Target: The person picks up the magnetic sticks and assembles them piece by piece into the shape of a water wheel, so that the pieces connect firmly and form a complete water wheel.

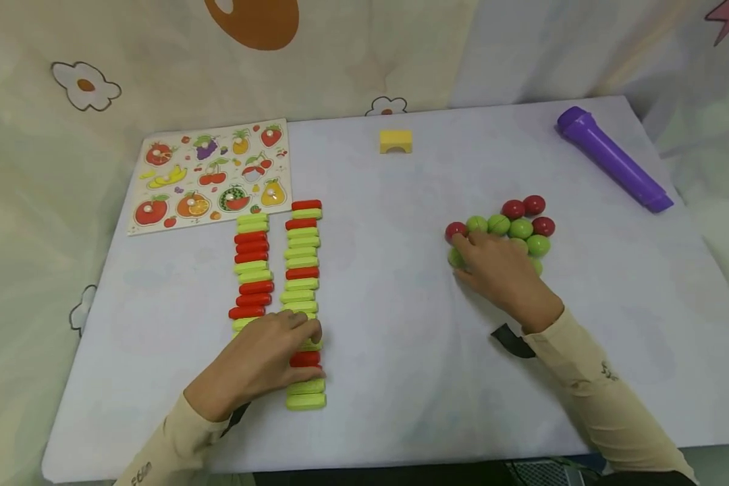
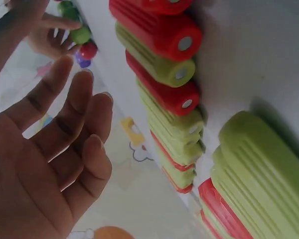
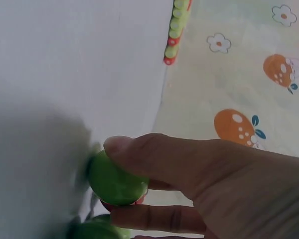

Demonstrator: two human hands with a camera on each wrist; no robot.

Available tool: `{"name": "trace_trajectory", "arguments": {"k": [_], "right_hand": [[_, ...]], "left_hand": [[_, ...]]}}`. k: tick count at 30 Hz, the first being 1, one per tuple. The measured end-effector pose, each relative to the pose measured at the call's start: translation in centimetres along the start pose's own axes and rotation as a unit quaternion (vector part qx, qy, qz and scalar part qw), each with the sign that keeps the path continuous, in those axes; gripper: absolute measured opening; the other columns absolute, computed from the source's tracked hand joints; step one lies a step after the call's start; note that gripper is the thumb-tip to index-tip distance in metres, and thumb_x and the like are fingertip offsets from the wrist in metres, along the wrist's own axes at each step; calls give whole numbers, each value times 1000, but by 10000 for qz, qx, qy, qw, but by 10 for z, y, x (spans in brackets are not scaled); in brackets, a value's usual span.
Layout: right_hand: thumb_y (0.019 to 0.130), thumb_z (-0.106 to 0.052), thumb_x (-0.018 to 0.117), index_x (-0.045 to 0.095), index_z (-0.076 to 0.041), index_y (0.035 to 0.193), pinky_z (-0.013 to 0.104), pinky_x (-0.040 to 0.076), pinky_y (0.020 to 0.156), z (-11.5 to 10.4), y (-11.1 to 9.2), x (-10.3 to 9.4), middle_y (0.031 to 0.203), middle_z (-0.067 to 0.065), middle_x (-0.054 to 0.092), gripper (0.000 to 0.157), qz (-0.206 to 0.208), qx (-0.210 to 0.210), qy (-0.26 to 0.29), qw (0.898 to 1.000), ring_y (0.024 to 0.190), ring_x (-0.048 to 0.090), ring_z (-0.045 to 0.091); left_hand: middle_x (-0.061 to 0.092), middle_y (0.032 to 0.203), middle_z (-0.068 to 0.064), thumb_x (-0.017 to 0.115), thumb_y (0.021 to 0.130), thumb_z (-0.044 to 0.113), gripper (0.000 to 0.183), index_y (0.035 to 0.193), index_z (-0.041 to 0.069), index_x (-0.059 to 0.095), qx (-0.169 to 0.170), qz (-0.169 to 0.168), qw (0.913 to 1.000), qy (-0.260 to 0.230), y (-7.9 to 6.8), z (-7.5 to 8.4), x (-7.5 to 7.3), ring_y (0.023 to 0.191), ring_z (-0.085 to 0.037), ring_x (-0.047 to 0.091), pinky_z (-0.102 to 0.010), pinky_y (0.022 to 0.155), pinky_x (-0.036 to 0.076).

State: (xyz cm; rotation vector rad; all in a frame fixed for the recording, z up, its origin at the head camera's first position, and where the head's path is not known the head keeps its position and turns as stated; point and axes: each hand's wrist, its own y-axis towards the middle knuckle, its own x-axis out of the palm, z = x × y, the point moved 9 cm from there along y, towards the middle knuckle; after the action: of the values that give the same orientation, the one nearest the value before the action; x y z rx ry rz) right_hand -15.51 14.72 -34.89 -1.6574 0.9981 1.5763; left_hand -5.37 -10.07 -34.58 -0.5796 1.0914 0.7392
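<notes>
My left hand (image 1: 258,358) hovers low over two columns of ribbed green and red sticks. It overlaps the lower part of the right column (image 1: 302,297) and the end of the left column (image 1: 252,266). In the left wrist view the left hand's fingers (image 2: 97,114) are loosely bent beside the sticks, with nothing between them. At the right, my right hand (image 1: 501,273) reaches over a cluster of shiny balls. It pinches a green ball (image 3: 117,181) between thumb and finger, and a red ball (image 1: 454,231) sits right by its fingertips. The hand hides some of the cluster.
Behind the left column lies a fruit picture board (image 1: 212,175). A yellow arch block (image 1: 395,141) stands near the back edge of the white table (image 1: 389,378). At the back right lies a purple tube (image 1: 613,158). Several other green and red balls (image 1: 533,205) sit beyond the right hand.
</notes>
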Motion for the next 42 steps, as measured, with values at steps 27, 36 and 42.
{"name": "trace_trajectory", "arguments": {"k": [27,36,42], "right_hand": [[85,-26,72,58,-11,123,36,54,80,-52,14,35,112,4,66,44,-355,-589,1800,9813,96,63,14],[90,-31,67,56,-13,126,31,50,81,-40,35,46,109,-2,63,41,-371,-15,2585,9653,91,56,11],[91,-26,67,55,-12,128,34,50,85,-39,49,46,117,2,61,42,-233,-10,2613,9650,96,56,14]], "left_hand": [[56,113,-14,54,98,17,28,121,4,60,-1484,-438,9880,2,142,-161,-41,96,-29,52,-43,87,47],[67,104,-7,63,93,16,24,115,6,64,-289,-21,9996,5,134,-76,-36,91,-23,55,-35,79,49],[67,107,-7,62,93,16,23,114,6,64,106,-169,9994,286,138,-52,-14,95,-23,57,-34,88,48]]}}
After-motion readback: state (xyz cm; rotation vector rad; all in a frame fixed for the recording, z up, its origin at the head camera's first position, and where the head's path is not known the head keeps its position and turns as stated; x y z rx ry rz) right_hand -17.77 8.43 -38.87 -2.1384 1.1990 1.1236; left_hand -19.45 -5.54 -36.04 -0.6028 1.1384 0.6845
